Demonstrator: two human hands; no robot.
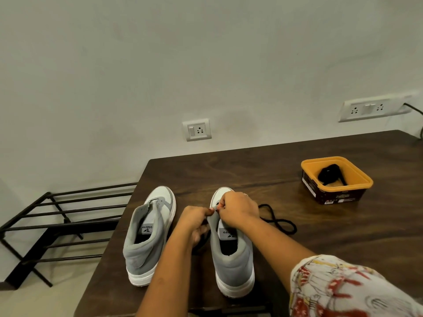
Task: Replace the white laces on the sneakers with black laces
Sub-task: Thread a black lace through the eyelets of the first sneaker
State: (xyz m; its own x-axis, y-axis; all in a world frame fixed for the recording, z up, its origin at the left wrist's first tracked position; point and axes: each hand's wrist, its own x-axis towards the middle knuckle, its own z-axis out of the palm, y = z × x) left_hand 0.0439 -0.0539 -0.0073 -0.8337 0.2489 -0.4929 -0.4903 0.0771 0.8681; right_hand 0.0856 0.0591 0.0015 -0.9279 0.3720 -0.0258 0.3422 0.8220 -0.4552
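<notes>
dark wood table (343, 243), pale wall (206, 53); fingers (211, 210) of left hand (196, 221) and right hand (238, 211) pinch right sneaker (233, 264); black lace (282, 225) beside.

The grey-and-white left sneaker (148, 234) is being left upright, unlaced; the right sneaker (231, 257) is being pinched, seemingly at its tongue, with a black lace (278, 221) looped beside it.

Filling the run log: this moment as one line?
left hand, right hand: pinch right sneaker eyelet area | black lace: trails on table | left sneaker: no lace seen | tub: second lace
</notes>
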